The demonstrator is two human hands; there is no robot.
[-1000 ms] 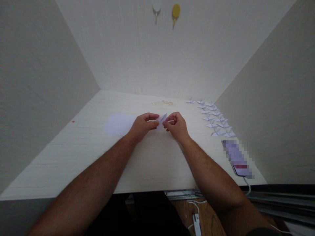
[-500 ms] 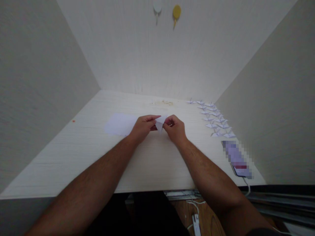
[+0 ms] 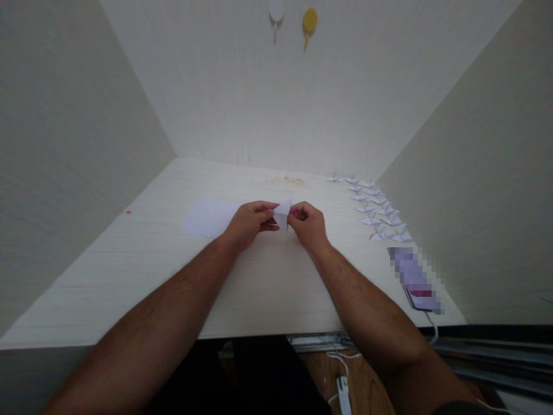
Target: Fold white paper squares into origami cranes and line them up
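A small folded piece of white paper (image 3: 283, 211) is held between my two hands, a little above the white tabletop (image 3: 276, 288). My left hand (image 3: 252, 223) pinches its left side between thumb and fingers. On the other side, my right hand (image 3: 307, 225) grips the right edge with thumb and forefinger. One flap of the paper points up and another hangs down; the fingers hide part of both sides. Flat white paper sheets (image 3: 207, 218) lie to the left, partly behind my left hand.
Several folded paper cranes (image 3: 374, 204) stand in rows at the right back. A phone (image 3: 415, 279) with a white cable (image 3: 433, 328) lies at the right edge. Two hooks, one white (image 3: 276, 11) and one yellow (image 3: 310, 21), hang on the back wall. A power strip (image 3: 344, 395) lies below.
The folded paper has turned slightly between my fingers, its lower flap now narrower and nearer my right hand. Both hands keep their hold and have barely moved.
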